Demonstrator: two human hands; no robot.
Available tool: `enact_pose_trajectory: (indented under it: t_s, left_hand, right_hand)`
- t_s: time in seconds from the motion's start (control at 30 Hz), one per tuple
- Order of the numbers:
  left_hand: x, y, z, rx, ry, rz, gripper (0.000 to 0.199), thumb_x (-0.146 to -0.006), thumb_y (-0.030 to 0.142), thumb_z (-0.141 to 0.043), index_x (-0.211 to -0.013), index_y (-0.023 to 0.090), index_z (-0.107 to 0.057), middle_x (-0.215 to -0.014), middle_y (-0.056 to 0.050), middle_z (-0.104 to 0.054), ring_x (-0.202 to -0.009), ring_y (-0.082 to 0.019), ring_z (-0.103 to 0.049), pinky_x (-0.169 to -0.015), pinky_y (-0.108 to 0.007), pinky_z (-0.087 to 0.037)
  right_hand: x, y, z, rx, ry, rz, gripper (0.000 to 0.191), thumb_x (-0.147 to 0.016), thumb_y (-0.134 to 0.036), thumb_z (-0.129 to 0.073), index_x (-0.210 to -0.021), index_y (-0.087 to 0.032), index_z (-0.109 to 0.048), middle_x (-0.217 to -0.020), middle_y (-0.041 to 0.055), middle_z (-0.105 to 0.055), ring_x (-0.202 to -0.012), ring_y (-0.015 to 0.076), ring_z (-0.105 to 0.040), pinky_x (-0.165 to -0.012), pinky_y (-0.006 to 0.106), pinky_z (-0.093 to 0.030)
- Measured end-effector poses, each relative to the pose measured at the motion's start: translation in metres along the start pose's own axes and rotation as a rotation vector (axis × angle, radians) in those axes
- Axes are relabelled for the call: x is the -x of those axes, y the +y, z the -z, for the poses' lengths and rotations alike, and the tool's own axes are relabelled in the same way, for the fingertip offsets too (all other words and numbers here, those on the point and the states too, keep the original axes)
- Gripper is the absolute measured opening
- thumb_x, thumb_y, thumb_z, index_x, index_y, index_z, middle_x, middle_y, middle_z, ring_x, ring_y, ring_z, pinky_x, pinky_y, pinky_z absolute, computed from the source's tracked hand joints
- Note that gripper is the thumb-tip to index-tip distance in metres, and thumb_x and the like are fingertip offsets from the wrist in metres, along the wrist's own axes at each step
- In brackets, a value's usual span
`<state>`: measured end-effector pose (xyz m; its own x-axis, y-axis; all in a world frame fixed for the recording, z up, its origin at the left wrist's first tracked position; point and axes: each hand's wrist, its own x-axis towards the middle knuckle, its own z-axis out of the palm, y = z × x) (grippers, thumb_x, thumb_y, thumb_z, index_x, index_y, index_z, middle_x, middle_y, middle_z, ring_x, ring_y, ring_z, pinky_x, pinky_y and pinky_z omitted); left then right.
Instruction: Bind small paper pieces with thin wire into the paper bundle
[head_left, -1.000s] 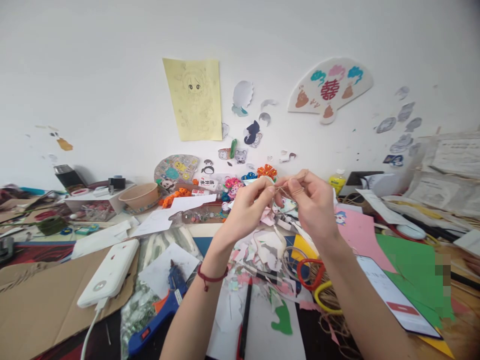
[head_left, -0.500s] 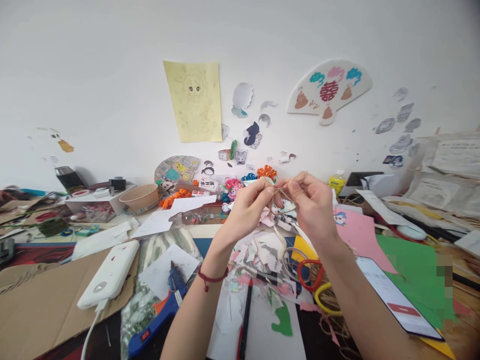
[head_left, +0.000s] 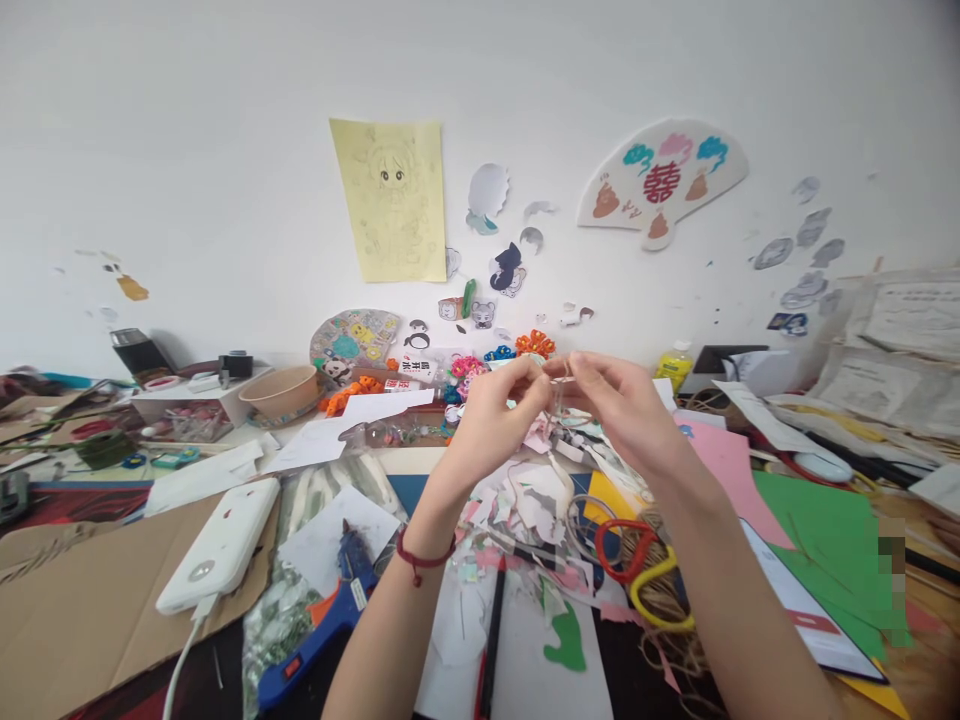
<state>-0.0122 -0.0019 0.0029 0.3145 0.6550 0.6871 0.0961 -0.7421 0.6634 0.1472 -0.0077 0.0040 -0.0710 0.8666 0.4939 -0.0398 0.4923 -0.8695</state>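
Thin brown twine (head_left: 559,392) is pinched between my two hands in the middle of the view, raised above the heap of scraps. My left hand (head_left: 504,408) has its thumb and fingertips closed on it. Close beside, on the right, my right hand (head_left: 624,402) also grips the twine, fingertips almost meeting those of the left. Exactly how the strand runs between the fingers is too small to make out. Beneath the hands lie many paper scraps (head_left: 534,500). A ball of twine (head_left: 660,580) sits under my right forearm, partly behind scissors with red and yellow handles (head_left: 627,548).
A blue glue gun (head_left: 319,640) and a white power bank (head_left: 219,545) with a cable lie on the left, the latter on cardboard (head_left: 82,610). On the right are a phone (head_left: 814,615) and green paper (head_left: 825,520). A dark pencil (head_left: 495,610) lies in front.
My right hand has turned, and its fingers now point more to the left over the twine. Its forearm has moved right, covering more of the phone and uncovering the twine ball.
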Motion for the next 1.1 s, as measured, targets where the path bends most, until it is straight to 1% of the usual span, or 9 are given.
enact_pose_trajectory:
  t_s: [0.1,0.23,0.33,0.4,0.53,0.67,0.83,1.0,1.1]
  left_hand:
    - [0.001,0.001,0.0,-0.073,-0.001,0.001,0.021,-0.095,0.022,-0.05,-0.075,0.018,-0.054,-0.071,0.001,-0.059,-0.067,-0.011,-0.053,-0.065,-0.024,-0.041]
    - [0.0,-0.001,0.005,-0.132,0.003,0.011,0.021,-0.095,0.023,-0.05,-0.075,0.018,-0.056,-0.071,0.001,-0.061,-0.067,-0.012,-0.054,-0.065,-0.025,-0.04]
    - [0.0,-0.002,0.009,-0.171,0.031,0.013,0.022,-0.095,0.023,-0.05,-0.074,0.018,-0.056,-0.071,0.001,-0.061,-0.067,-0.011,-0.053,-0.066,-0.025,-0.04]
    - [-0.001,-0.003,0.011,-0.186,0.021,0.009,0.022,-0.095,0.023,-0.05,-0.075,0.018,-0.056,-0.071,0.001,-0.06,-0.067,-0.011,-0.053,-0.066,-0.025,-0.04]
    - [-0.001,-0.003,0.013,-0.195,-0.023,-0.019,0.019,-0.096,0.023,-0.05,-0.08,0.018,-0.059,-0.073,0.002,-0.061,-0.068,-0.01,-0.053,-0.066,-0.024,-0.04]
    - [0.0,-0.003,0.016,-0.244,-0.036,-0.012,0.021,-0.095,0.024,-0.054,-0.077,0.017,-0.06,-0.069,0.003,-0.06,-0.066,-0.009,-0.052,-0.065,-0.024,-0.039]
    - [0.001,-0.003,0.022,-0.262,-0.003,0.038,0.03,-0.096,0.032,-0.053,-0.069,0.017,-0.055,-0.066,0.002,-0.057,-0.063,-0.01,-0.049,-0.063,-0.025,-0.038]
    - [0.0,-0.004,0.02,-0.191,-0.062,-0.013,0.021,-0.094,0.038,-0.06,-0.09,0.018,-0.066,-0.086,-0.001,-0.07,-0.074,-0.012,-0.06,-0.067,-0.024,-0.043]
    - [0.0,-0.006,0.017,-0.107,-0.059,-0.038,0.017,-0.092,0.032,-0.062,-0.086,0.017,-0.068,-0.083,-0.002,-0.07,-0.074,-0.012,-0.06,-0.067,-0.024,-0.044]
  right_hand:
    - [0.0,0.0,0.004,0.048,-0.089,-0.052,0.04,-0.08,-0.055,-0.073,-0.091,-0.017,-0.075,-0.093,0.0089,-0.075,-0.081,0.0197,-0.07,-0.077,0.033,-0.059]
    - [-0.002,0.0,0.009,0.014,-0.051,-0.101,0.034,-0.065,-0.042,-0.088,-0.084,-0.017,-0.076,-0.083,0.0068,-0.075,-0.075,0.019,-0.07,-0.073,0.032,-0.06]
    - [-0.002,0.0,0.013,0.004,-0.078,-0.105,0.031,-0.062,-0.038,-0.09,-0.079,-0.017,-0.076,-0.078,0.0058,-0.075,-0.069,0.0183,-0.069,-0.069,0.032,-0.059]
    - [-0.001,-0.001,0.014,0.007,-0.076,-0.087,0.029,-0.063,-0.038,-0.089,-0.08,-0.017,-0.076,-0.077,0.005,-0.075,-0.067,0.0181,-0.069,-0.069,0.033,-0.059]
    - [-0.001,-0.001,0.012,0.071,-0.041,-0.088,0.031,-0.066,-0.04,-0.087,-0.087,-0.019,-0.077,-0.084,0.0062,-0.076,-0.075,0.0208,-0.072,-0.074,0.035,-0.059]
    - [-0.001,-0.001,0.01,0.172,-0.059,-0.046,0.028,-0.07,-0.043,-0.084,-0.077,-0.018,-0.075,-0.076,0.0057,-0.074,-0.069,0.0186,-0.069,-0.068,0.032,-0.056]
    - [0.0,-0.002,0.009,0.252,-0.102,-0.024,0.031,-0.07,-0.044,-0.083,-0.075,-0.017,-0.07,-0.069,0.0035,-0.07,-0.064,0.0172,-0.066,-0.063,0.03,-0.052]
    - [0.002,-0.002,0.009,0.321,-0.19,0.033,0.027,-0.078,-0.043,-0.077,-0.078,-0.017,-0.072,-0.068,0.0027,-0.067,-0.064,0.016,-0.062,-0.061,0.03,-0.049]
    - [0.003,-0.004,0.007,0.381,-0.173,0.043,0.024,-0.079,-0.04,-0.075,-0.079,-0.017,-0.073,-0.072,0.0034,-0.069,-0.065,0.0156,-0.062,-0.061,0.029,-0.048]
